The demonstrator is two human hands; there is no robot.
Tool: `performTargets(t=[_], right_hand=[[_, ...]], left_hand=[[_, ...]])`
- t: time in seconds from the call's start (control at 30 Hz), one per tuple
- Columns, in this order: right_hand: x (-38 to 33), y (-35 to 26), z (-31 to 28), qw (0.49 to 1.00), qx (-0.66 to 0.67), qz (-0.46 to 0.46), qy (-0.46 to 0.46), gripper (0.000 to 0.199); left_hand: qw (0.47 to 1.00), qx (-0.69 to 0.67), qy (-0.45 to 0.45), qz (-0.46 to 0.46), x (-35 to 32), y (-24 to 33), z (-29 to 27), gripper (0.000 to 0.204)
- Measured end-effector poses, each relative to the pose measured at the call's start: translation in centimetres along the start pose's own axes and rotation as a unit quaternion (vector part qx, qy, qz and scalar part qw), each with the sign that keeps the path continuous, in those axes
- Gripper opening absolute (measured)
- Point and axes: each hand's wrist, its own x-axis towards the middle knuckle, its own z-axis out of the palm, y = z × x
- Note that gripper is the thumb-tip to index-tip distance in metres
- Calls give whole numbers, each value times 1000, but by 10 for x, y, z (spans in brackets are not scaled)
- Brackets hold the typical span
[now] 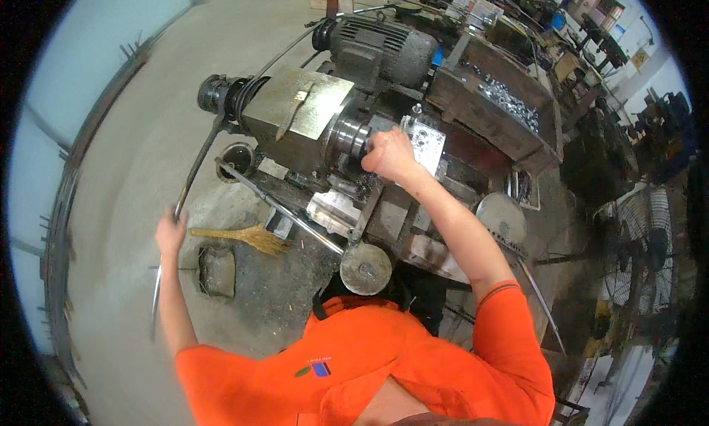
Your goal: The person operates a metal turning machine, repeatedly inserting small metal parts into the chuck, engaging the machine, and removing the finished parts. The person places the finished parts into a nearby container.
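At chuck (353,135), right hand (389,155); left hand (170,232) on lever (193,171)

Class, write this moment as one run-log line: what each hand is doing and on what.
left hand: grips long curved lever | right hand: closed at chuck of machine | broom: on floor

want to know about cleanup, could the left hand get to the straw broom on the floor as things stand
Probably not right away. The left hand is wrapped around the long curved lever, so it is occupied. The broom lies on the floor just beside that hand with nothing between them, so once it lets go, likely yes.
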Motion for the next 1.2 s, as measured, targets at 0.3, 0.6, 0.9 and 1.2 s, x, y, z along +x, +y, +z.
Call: performTargets(t=[0.3,0.6,0.9,1.2], right_hand=[[3,-7,-4,993,96,50,-40,24],[4,-7,-15,987,64,38,-141,37],[-7,-3,-26,997,14,7,-77,31],[-29,157,-135,973,35,227,40,35]], left_hand=[[987,58,-90,-123,72,-58,37,48],[989,-28,-73,-123,-15,25,9,45],[993,-56,-59,-90,-52,55,14,33],[999,-20,-11,-45,-37,48,22,28]])
